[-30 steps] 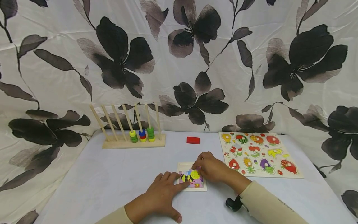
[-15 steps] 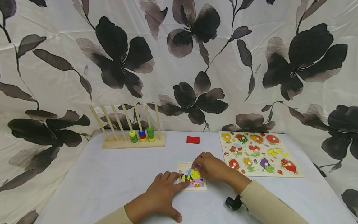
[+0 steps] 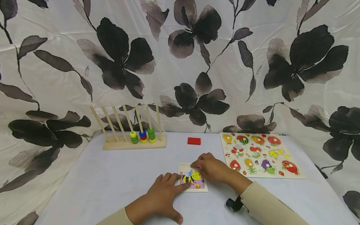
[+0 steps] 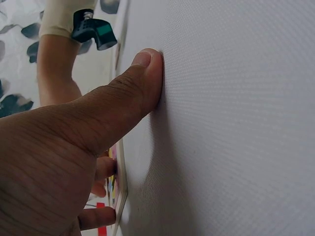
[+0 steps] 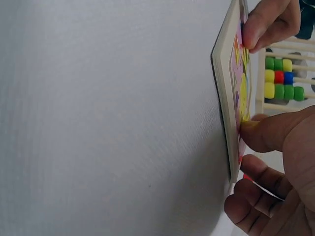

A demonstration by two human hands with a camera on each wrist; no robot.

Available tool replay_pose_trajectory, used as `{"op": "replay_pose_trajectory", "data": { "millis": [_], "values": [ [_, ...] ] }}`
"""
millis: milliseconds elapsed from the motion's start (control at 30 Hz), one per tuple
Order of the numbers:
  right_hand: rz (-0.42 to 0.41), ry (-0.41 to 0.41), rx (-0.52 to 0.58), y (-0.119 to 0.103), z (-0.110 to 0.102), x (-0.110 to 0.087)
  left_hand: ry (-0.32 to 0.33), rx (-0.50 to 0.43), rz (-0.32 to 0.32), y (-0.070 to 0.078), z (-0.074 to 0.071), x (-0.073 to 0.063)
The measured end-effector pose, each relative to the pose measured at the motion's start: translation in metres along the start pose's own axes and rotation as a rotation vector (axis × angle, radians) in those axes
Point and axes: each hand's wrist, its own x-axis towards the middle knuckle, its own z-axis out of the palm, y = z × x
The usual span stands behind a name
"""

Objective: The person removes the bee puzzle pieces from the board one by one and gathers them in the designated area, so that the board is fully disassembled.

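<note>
A small wooden-framed jigsaw puzzle [image 3: 196, 177] with a yellow-and-black bee on pink lies flat in the middle of the table. My left hand [image 3: 165, 195] is spread at its left side, its fingertips resting on the puzzle and the thumb out on the cloth. At the upper right corner, my right hand [image 3: 212, 168] pinches a pinkish puzzle piece [image 3: 199, 168] between thumb and fingers, mostly covered by them. In the right wrist view the right thumb [image 5: 263, 135] touches the picture surface, and the other fingers are curled beside the frame.
Behind to the left stands a wooden peg abacus [image 3: 135, 145] with coloured beads. A red block [image 3: 194, 141] lies at the back centre. To the right is a fruit puzzle board [image 3: 261, 156]. A black wrist camera mount [image 3: 234, 204] hangs below the right sleeve.
The right fingertips have shifted slightly left along the puzzle's top edge. The left hand and the puzzle frame stay where they were.
</note>
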Motion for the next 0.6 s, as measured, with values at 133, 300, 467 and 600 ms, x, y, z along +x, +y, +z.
{"op": "replay_pose_trajectory", "data": {
  "millis": [133, 300, 467, 600],
  "values": [
    [0.006, -0.009, -0.011, -0.0001, -0.0001, -0.0001, -0.003, -0.001, -0.002, 0.0002, -0.0004, -0.0003],
    [0.038, -0.002, -0.026, -0.0010, -0.0007, 0.0010, 0.015, 0.013, 0.009, -0.0004, 0.0006, -0.0010],
    [0.059, 0.002, -0.024, -0.0012, -0.0012, 0.0018, 0.024, 0.017, 0.012, -0.0014, 0.0016, -0.0008],
    [0.055, 0.024, -0.009, -0.0007, -0.0023, 0.0021, 0.024, 0.018, 0.011, -0.0015, 0.0017, -0.0008]
  ]
}}
